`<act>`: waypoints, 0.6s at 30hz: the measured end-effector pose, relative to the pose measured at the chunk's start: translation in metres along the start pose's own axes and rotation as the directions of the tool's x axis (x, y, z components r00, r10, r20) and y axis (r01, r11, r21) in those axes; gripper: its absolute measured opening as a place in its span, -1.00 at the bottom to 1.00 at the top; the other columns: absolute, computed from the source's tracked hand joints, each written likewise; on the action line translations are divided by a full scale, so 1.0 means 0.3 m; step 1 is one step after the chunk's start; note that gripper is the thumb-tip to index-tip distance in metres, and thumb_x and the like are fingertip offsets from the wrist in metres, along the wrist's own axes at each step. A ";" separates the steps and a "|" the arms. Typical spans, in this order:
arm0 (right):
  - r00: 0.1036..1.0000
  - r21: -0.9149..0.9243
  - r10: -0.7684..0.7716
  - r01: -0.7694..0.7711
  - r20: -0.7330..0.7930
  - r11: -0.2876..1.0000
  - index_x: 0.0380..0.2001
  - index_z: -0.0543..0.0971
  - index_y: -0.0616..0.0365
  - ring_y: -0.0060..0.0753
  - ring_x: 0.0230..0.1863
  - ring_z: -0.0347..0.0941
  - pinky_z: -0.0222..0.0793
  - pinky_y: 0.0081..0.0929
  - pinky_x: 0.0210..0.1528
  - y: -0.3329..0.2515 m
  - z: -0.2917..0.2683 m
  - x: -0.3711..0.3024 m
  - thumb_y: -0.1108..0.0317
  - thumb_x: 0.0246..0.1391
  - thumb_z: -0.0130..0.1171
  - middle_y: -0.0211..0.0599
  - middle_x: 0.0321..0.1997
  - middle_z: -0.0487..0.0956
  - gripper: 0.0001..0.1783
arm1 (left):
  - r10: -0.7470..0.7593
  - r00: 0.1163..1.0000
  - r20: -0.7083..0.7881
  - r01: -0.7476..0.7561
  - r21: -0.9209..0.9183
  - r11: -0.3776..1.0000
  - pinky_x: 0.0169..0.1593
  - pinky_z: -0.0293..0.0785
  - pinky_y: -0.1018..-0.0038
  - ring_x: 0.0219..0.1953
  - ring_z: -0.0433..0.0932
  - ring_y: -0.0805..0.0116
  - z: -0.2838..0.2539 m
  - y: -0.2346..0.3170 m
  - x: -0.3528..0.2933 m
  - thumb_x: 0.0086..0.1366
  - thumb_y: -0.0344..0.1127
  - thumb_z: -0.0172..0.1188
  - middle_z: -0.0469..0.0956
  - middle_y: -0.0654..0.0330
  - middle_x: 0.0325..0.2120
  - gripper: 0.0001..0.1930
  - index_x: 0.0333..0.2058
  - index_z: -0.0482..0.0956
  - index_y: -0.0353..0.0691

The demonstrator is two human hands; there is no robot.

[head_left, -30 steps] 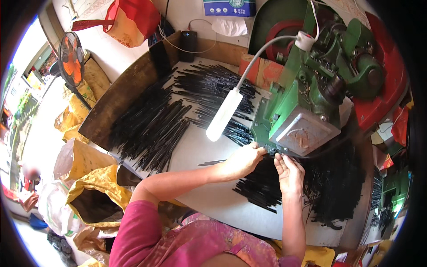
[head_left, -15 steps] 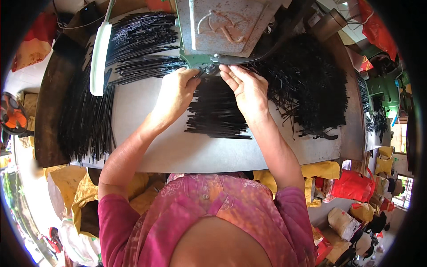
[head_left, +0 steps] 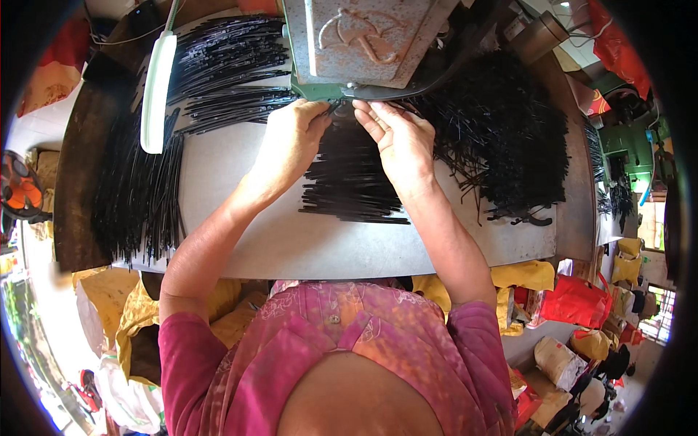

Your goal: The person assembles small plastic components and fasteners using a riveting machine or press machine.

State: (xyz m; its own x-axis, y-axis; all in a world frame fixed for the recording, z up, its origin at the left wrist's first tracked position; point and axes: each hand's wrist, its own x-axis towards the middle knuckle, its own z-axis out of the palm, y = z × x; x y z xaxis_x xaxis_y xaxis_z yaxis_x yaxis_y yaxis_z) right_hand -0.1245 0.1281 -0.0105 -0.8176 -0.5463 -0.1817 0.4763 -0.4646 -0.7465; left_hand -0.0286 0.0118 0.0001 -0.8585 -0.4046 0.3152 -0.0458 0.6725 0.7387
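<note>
– Either grip holding something?
– Can't tell; the left hand (head_left: 291,142) and right hand (head_left: 406,145) are at the green machine (head_left: 316,92), black rods (head_left: 352,185) piled on the bench (head_left: 218,163) between the forearms (head_left: 454,240).
– The yellow sack (head_left: 136,320)?
– Gaping, its inside dark.

Orange-bladed fan (head_left: 26,193), red bag (head_left: 578,301)
</note>
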 end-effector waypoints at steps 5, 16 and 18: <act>1.000 -0.002 -0.008 0.008 0.010 1.000 -0.39 0.41 0.41 -0.23 -0.29 0.44 0.42 -0.43 -0.19 0.010 0.002 0.007 0.64 -0.08 -0.07 -0.11 -0.35 0.46 -0.87 | -0.016 1.000 -0.008 0.016 0.003 1.000 -0.63 0.25 0.61 -0.74 0.31 0.55 0.005 0.000 0.010 0.04 -0.48 0.05 0.38 0.18 -0.69 -0.80 -0.31 0.45 -0.39; 0.998 -0.008 -0.056 0.056 0.011 0.998 -0.40 0.41 0.34 -0.35 -0.33 0.45 0.44 -0.55 -0.25 0.022 -0.006 -0.002 0.63 -0.10 -0.03 -0.18 -0.36 0.47 -0.88 | -0.053 0.999 0.007 0.053 0.007 0.999 -0.63 0.26 0.58 -0.74 0.33 0.51 0.007 0.013 -0.005 0.04 -0.48 0.05 0.38 0.15 -0.68 -0.80 -0.31 0.45 -0.38; 0.998 -0.030 -0.066 0.066 0.014 0.997 -0.39 0.41 0.33 -0.36 -0.33 0.45 0.44 -0.55 -0.26 0.020 -0.004 -0.004 0.63 -0.10 -0.03 -0.19 -0.36 0.47 -0.87 | -0.060 0.998 0.011 0.060 0.007 0.998 -0.63 0.26 0.57 -0.73 0.34 0.45 0.012 0.003 -0.005 0.04 -0.48 0.05 0.38 0.13 -0.67 -0.80 -0.31 0.45 -0.38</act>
State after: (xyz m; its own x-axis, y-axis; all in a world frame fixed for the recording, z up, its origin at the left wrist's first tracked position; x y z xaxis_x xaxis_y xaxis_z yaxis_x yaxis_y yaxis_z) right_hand -0.1210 0.1269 -0.0155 -0.8425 -0.5245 -0.1233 0.4113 -0.4783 -0.7759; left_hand -0.0292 0.0154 -0.0019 -0.8598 -0.4375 0.2632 -0.1013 0.6515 0.7519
